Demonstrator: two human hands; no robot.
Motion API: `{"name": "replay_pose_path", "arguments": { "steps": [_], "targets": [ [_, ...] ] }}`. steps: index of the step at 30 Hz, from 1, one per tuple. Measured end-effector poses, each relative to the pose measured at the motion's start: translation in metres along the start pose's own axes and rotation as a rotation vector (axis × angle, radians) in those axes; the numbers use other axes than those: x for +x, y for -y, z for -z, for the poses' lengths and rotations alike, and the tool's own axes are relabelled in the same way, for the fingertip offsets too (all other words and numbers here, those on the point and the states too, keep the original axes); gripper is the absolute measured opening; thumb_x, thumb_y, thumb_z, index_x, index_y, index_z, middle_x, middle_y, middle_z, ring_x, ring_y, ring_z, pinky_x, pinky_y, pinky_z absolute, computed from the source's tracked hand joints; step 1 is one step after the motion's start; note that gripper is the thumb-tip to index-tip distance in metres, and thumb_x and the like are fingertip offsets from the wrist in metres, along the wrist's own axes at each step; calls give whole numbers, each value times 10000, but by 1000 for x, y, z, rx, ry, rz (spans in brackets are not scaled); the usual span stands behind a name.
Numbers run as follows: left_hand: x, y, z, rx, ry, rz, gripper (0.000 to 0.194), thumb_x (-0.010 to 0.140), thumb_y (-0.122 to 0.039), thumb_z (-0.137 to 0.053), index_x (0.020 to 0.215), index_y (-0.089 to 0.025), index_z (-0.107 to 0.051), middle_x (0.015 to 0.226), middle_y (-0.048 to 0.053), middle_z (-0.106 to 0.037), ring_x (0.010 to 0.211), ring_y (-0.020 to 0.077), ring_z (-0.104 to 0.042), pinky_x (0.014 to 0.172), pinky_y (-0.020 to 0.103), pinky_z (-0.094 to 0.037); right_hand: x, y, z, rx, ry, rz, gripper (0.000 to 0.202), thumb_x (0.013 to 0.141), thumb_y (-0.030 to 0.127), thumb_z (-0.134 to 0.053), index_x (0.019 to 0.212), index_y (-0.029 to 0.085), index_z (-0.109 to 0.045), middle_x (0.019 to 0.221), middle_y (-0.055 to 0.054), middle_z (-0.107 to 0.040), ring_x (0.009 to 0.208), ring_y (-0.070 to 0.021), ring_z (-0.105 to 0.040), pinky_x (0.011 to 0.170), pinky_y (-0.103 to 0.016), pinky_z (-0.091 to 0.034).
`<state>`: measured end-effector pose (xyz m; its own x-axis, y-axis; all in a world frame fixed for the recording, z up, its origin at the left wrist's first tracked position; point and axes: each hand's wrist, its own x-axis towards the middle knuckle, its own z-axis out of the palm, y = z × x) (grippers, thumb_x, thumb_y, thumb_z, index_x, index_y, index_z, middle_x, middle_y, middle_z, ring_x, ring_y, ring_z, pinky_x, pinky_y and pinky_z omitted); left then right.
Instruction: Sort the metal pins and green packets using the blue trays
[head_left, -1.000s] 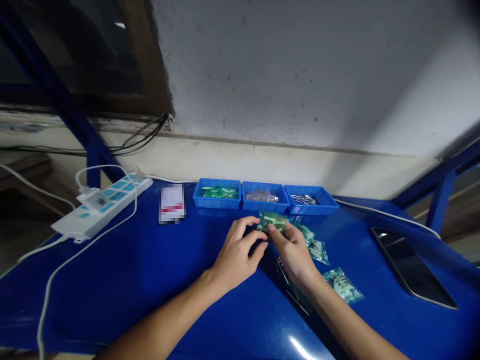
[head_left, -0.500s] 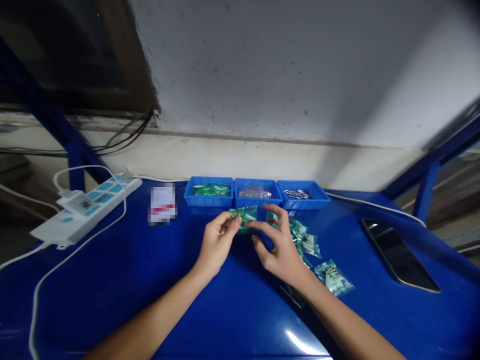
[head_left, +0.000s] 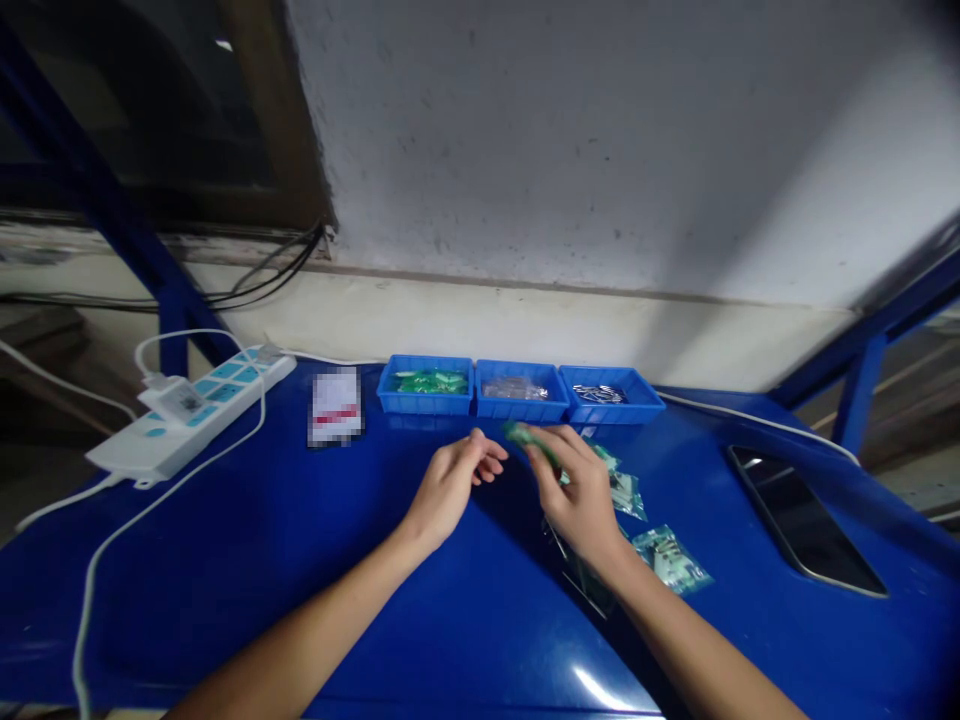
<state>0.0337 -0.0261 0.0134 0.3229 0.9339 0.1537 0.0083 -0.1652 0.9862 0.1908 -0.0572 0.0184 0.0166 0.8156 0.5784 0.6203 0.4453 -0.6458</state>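
My right hand (head_left: 574, 485) is closed on a small green plastic bag (head_left: 529, 438), pinched between thumb and fingers above the table; most of the bag is hidden by the fingers. To its left, my left hand (head_left: 448, 480) is held apart with loosely bent fingers and nothing in them. Beyond and beneath my right hand lie several filled green bags (head_left: 626, 492), partly covered by it. One more filled bag (head_left: 670, 560) rests nearer, beside my right forearm. Thin dark and shiny strips (head_left: 581, 580) show under my right wrist; I cannot make out what they are.
Three blue bins stand in a row against the wall: one with green packets (head_left: 427, 402), one with clear pieces (head_left: 521, 408), one with thin metal pieces (head_left: 611, 410). A phone (head_left: 806, 520) lies right. A power strip (head_left: 191, 415) with cables and a blurred card (head_left: 335, 405) are left.
The green bag has left my left hand and moved right in my right hand, which has closed on it. My left hand's fingers have loosened. The view has shifted slightly.
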Motion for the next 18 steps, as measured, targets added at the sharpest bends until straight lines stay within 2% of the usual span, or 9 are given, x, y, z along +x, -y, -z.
{"name": "replay_pose_path", "arguments": {
  "steps": [1, 3, 5, 7, 10, 12, 14, 16, 18],
  "targets": [
    [2, 1, 1, -84, -32, 48, 424, 921, -447, -352, 817, -139, -625, 729, 47, -605, 658, 137, -550, 583, 245, -419, -1, 0, -1, -30, 48, 85, 316, 868, 173, -445, 1129, 245, -609, 995, -72, -598, 893, -189, -590, 767, -314, -492],
    [3, 4, 1, -167, -79, 55, 344, 885, -448, -448, 824, -148, -605, 734, 21, -589, 661, 122, -538, 578, 220, -405, -4, 0, -3, -69, 136, 190, 452, 831, 96, -431, 1231, 275, -543, 1130, -77, -559, 1036, -201, -559, 853, -339, -488],
    [4, 4, 1, -143, -101, 15, 259, 856, -400, -525, 826, -153, -594, 740, 5, -580, 674, 113, -531, 599, 210, -405, -5, 0, -5, -90, 180, 221, 532, 806, 53, -409, 1281, 279, -494, 1249, -78, -502, 1162, -211, -492, 928, -371, -464],
    [5, 3, 6, -33, -130, -38, 219, 854, -367, -534, 840, -157, -595, 729, 1, -582, 653, 111, -525, 591, 212, -403, -6, 0, -7, -98, 185, 211, 529, 810, 50, -398, 1285, 265, -483, 1353, -77, -429, 1254, -220, -413, 988, -401, -424],
    [16, -4, 28, 260, -322, -228, 190, 849, -347, -543, 886, -172, -608, 752, 10, -607, 663, 130, -546, 612, 236, -426, -6, 2, -6, -110, 152, 165, 460, 829, 95, -424, 1257, 246, -496, 1425, -75, -349, 1301, -233, -355, 1023, -426, -392],
    [31, -12, 50, 495, -527, -436, 180, 849, -325, -545, 928, -184, -623, 851, 34, -633, 770, 157, -573, 691, 265, -448, -6, 3, -5, -123, 128, 132, 421, 835, 129, -443, 1236, 242, -506, 1424, -82, -347, 1292, -241, -367, 1013, -429, -402],
    [50, -19, 73, 721, -633, -581, 187, 868, -309, -513, 939, -190, -638, 929, 56, -637, 877, 184, -569, 792, 305, -445, -5, 3, -5, -139, 115, 111, 381, 843, 159, -455, 1210, 234, -522, 1408, -94, -361, 1276, -246, -387, 995, -424, -417],
    [68, -22, 89, 955, -591, -563, 222, 886, -304, -474, 980, -199, -645, 985, 74, -634, 969, 216, -548, 875, 355, -419, -3, 2, -4, -165, 119, 108, 339, 852, 191, -464, 1180, 219, -543, 1381, -109, -390, 1255, -248, -407, 987, -417, -419],
    [78, -18, 95, 1223, -371, -360, 240, 879, -319, -472, 980, -211, -660, 993, 89, -642, 1015, 272, -529, 892, 430, -399, 1, -1, 0, -202, 153, 127, 299, 860, 217, -470, 1142, 209, -571, 1293, -115, -484, 1215, -250, -440, 979, -419, -413]
  ]
}}
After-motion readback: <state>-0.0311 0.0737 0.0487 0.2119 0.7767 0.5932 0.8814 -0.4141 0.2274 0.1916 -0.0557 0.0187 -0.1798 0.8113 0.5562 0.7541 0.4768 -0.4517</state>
